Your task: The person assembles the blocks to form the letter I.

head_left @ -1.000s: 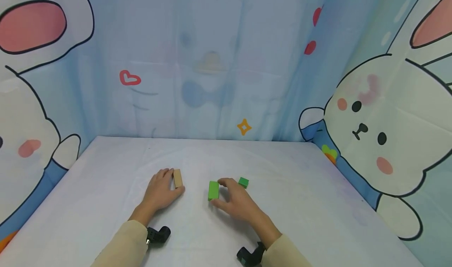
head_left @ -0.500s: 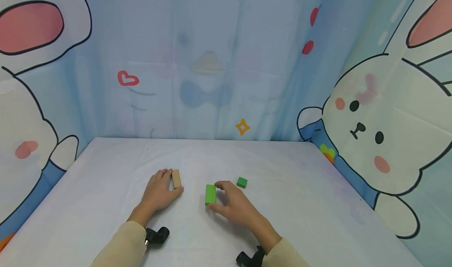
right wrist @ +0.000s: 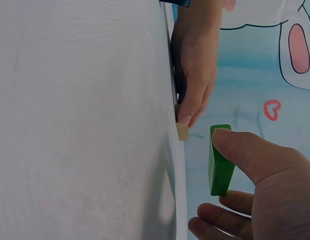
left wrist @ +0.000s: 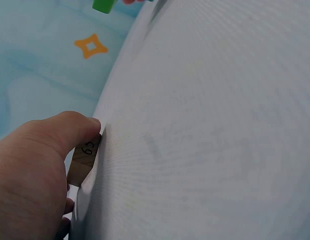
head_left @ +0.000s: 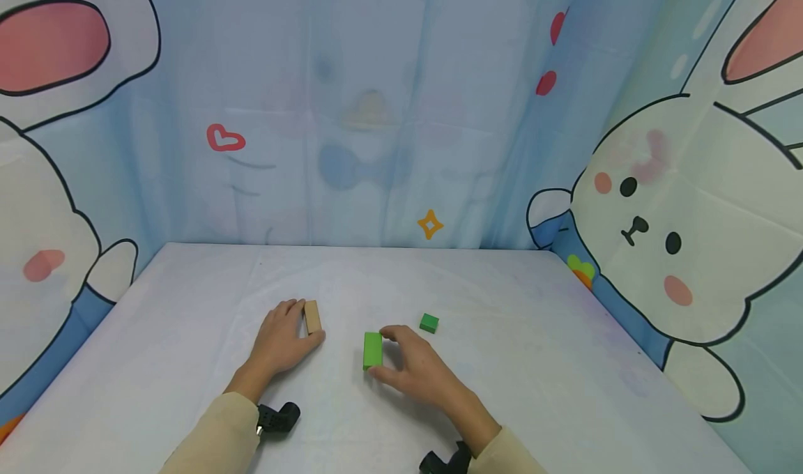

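In the head view my left hand (head_left: 281, 341) rests on the table, thumb and fingers holding a plain wooden block (head_left: 311, 317) by its ends. A dark printed marking shows on that block's end (left wrist: 87, 148) in the left wrist view. To the right, my right hand (head_left: 419, 364) pinches a bright green rectangular block (head_left: 373, 350) between thumb and fingers. The right wrist view shows this green block (right wrist: 221, 162) held up off the white tabletop. A smaller dark green block (head_left: 429, 323) lies on the table just beyond the right hand.
A white cloth covers the table (head_left: 533, 334). Behind it hangs a light blue curtain (head_left: 282, 56) printed with cartoon rabbits. Black wrist cameras (head_left: 279, 417) sit below both hands at the cuffs.
My right hand has drawn the green block slightly toward me and left, away from the small green block. My left hand keeps its hold on the wooden block.
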Demonstrator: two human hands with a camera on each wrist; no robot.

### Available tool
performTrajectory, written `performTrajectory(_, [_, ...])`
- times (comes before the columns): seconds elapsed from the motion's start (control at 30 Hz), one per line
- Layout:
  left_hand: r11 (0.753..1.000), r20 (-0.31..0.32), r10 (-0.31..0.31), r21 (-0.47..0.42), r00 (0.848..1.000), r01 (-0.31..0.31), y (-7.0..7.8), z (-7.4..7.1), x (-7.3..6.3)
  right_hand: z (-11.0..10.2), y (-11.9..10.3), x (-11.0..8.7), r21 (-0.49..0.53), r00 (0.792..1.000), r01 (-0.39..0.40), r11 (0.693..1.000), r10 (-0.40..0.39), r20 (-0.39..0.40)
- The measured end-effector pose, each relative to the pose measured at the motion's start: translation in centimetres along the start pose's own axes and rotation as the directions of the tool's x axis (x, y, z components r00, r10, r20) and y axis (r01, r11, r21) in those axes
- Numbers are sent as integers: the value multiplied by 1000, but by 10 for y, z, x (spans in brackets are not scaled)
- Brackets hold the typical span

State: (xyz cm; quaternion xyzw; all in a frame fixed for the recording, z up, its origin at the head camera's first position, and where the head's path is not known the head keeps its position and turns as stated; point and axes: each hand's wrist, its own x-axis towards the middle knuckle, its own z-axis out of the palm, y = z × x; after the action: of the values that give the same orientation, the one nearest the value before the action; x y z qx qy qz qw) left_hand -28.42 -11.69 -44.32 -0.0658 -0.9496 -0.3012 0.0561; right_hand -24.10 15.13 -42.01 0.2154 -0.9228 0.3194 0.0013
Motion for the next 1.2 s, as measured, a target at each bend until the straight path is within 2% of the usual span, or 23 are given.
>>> performTrajectory(0.47, [1000,-1,1,0,1000,-1,0,1,0,-1,-2,-6,-11,999,34,999,-34,33])
performTrajectory(0.97, [1000,8,2,0,1000,-2,2,-4,-1,2,-5,-18,-24,996,-12,1000,15,90])
performTrajectory(1.2, [1000,8,10,0,1000,-10,0,-1,-1,2,-3,-22,-28,995,-11,1000,13,95])
